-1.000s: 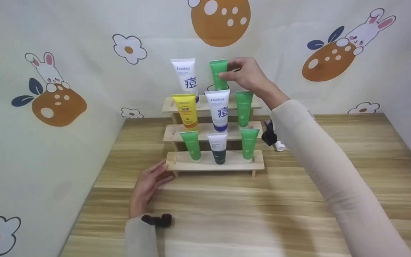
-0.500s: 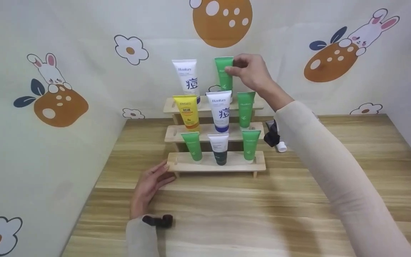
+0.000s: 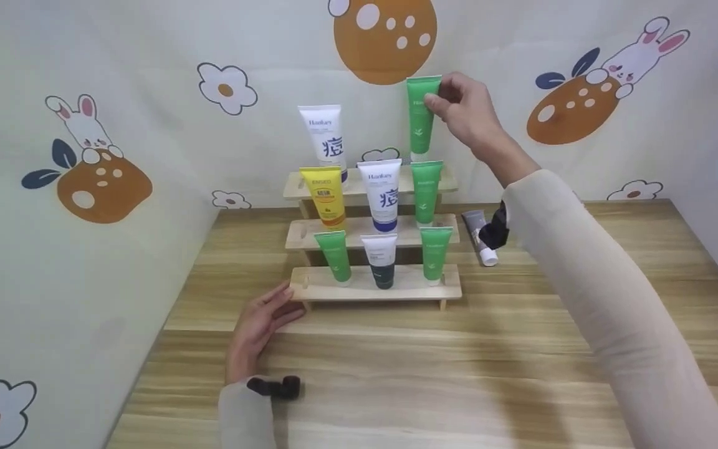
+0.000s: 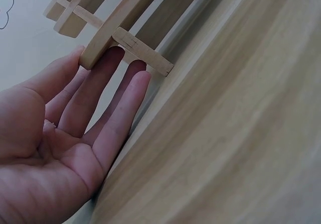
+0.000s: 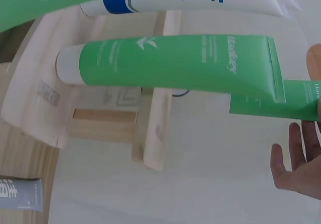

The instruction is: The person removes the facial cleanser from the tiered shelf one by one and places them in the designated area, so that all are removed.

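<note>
My right hand (image 3: 471,112) pinches a green squeeze tube (image 3: 420,115) near its top, cap down, just over the right end of the top tier of a three-tier wooden display stand (image 3: 396,292). My left hand (image 4: 75,138) holds the stand's lowest board at its left end, thumb on the board's end and fingers beneath. A white tube (image 3: 321,134) stands on the top tier. Yellow (image 3: 326,199), white (image 3: 379,187) and green (image 3: 426,190) tubes fill the middle one. Below stand two green tubes (image 3: 334,252) around a white-and-dark one (image 3: 379,252).
On the wooden table (image 3: 359,374), right of the stand, a grey tube (image 3: 475,227) with a white cap lies flat. A printed cloth backdrop (image 3: 166,93) closes off the back and sides. Black wrist cameras (image 3: 281,387) sit at both sleeves.
My right hand has carried the green tube right and up, from near the top tier's middle to over its right end. The grey tube shows more now. My left hand has stayed put.
</note>
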### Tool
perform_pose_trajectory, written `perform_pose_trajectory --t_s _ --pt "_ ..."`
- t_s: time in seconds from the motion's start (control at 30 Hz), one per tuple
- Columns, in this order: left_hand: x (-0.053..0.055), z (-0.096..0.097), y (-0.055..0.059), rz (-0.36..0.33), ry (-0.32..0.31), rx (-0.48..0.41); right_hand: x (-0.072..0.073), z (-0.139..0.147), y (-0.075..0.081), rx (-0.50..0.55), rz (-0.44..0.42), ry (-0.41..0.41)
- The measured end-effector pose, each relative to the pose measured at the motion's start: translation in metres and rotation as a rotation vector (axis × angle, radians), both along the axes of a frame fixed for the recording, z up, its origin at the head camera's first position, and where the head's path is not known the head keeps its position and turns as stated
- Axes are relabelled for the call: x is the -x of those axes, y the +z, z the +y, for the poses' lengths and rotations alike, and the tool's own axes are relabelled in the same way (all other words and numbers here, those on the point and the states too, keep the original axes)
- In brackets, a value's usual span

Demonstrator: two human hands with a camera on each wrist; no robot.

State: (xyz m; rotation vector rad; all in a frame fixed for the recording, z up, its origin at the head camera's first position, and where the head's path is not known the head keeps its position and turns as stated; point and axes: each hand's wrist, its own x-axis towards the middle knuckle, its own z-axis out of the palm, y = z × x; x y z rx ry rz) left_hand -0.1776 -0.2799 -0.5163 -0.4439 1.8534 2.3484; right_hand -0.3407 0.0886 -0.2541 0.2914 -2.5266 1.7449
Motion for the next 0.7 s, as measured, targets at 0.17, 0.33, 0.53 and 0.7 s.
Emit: perform_pose_trajectory --t_s 0.17,0.33,0.53,0.7 --pt "0.000 0.000 0.000 0.012 -0.012 0.011 0.003 0.016 0.006 0.087 -0.021 -0.013" --pt "-0.001 0.000 0.001 0.016 -0.007 0.021 0.006 0.033 0.007 0.131 -0.042 -0.035" --pt "-0.002 0.001 0.002 0.021 0.030 0.029 0.009 0.058 -0.003 0.116 -0.037 -0.079" --pt "-0.002 0.002 0.003 0.017 0.026 0.038 0.012 0.082 -0.022 0.052 -0.052 -0.116"
